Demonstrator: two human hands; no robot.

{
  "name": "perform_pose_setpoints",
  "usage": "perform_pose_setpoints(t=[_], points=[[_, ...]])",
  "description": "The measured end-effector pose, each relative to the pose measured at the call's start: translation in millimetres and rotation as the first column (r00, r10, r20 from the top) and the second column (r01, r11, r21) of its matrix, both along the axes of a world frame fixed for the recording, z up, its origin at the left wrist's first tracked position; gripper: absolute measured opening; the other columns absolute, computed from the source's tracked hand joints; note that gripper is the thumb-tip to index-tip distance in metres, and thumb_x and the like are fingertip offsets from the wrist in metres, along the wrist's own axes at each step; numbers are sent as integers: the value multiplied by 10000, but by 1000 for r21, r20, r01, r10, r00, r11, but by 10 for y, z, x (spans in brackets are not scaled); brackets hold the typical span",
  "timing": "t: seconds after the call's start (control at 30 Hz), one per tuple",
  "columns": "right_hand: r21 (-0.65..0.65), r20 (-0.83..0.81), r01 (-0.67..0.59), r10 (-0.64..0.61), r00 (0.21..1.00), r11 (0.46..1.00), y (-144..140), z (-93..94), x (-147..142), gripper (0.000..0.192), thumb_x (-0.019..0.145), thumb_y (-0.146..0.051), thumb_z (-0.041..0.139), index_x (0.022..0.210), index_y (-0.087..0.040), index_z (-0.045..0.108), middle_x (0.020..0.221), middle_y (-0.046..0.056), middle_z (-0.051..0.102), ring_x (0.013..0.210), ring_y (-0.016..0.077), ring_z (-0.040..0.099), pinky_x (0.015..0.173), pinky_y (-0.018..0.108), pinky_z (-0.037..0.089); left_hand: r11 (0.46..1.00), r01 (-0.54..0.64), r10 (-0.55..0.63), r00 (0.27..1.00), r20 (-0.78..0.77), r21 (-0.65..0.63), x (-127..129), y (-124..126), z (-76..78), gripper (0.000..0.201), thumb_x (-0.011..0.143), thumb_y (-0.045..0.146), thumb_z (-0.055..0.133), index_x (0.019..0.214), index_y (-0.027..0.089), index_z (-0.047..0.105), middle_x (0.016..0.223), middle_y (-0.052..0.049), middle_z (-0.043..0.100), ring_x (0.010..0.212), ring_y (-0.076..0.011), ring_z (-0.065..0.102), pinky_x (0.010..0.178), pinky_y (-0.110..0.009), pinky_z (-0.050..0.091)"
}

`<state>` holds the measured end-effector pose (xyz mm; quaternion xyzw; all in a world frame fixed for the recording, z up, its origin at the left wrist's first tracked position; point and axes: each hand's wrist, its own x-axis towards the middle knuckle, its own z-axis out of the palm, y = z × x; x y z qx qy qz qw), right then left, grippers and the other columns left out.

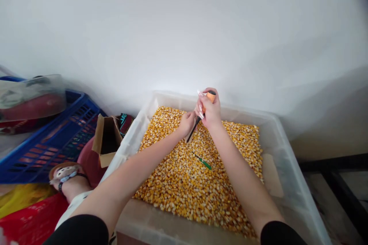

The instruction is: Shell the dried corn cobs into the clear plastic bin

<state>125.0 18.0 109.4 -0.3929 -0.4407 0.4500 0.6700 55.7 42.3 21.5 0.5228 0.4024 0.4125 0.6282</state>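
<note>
Orange-handled tool [211, 96], dark shaft [192, 130] slanted downward: held above corn kernels [184, 183] in a translucent bin [283, 138]. Right hand [211, 113]: wrapped around the handle. Left hand [186, 123]: curled beside the shaft; whether anything is pinched cannot be told. Risk, as judged: the left hand could be jabbed, should the shaft slip sideways. Green-handled tool [204, 163], lying on the kernels: could be buried, were they stirred. Hidden: handle's lower part, by fingers. Unclear: whether kernels are touched by the shaft's tip. Cut off: bin's near edge.
</note>
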Motion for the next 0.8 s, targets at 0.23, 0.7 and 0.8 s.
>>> perform_pose_setpoints(t=[0.23,0.7,0.8], points=[[9,56,18,-18,998,1000,-47,59,11,275,748,-443,544,896,-299,362,493,-96,293,316,44,259,313,187,191,996,-94,94,994,-48,-7,50,-22,15,467,774,534,404,490,165,432,372,34,393,343,-69,363,368,-198,288],[15,-6,-115,115,993,993,-143,51,-19,302,714,-520,526,791,-267,381,421,-113,276,288,34,212,307,169,189,997,-77,77,997,9,17,53,-27,-39,382,795,407,441,512,150,447,418,18,429,387,-70,380,417,-212,302],[32,-19,-185,185,983,982,-145,45,-87,289,719,-474,539,727,-246,361,401,-119,270,277,27,195,305,170,171,998,-52,50,997,66,26,37,-37,-81,333,785,356,476,529,144,451,422,13,433,381,-72,383,411,-216,303]])
